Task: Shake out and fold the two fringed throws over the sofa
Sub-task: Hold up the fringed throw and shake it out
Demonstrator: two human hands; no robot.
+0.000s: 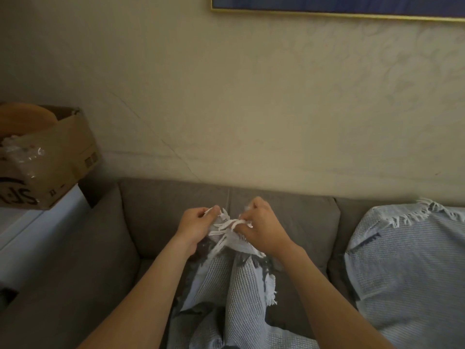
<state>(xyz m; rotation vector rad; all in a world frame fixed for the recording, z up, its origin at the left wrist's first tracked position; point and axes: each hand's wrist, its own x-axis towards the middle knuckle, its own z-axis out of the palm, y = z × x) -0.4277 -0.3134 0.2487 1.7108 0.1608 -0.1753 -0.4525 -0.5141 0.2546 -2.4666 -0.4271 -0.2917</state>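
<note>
A pale blue waffle-weave throw (239, 293) hangs bunched in front of the grey sofa (161, 217), its white fringed edge gathered at the top. My left hand (195, 226) and my right hand (260, 229) sit close together and both pinch that fringed edge, lifted above the seat. The cloth drops from them in long folds toward the bottom of the view. A second pale blue fringed throw (407, 268) is spread over the right part of the sofa, its fringe lying near the backrest top.
A cardboard box (50, 157) with plastic wrap and an orange object inside stands on a white surface (30, 227) beyond the sofa's left arm. A cream wall rises behind the sofa, with a gold-framed picture (337, 8) high on the right.
</note>
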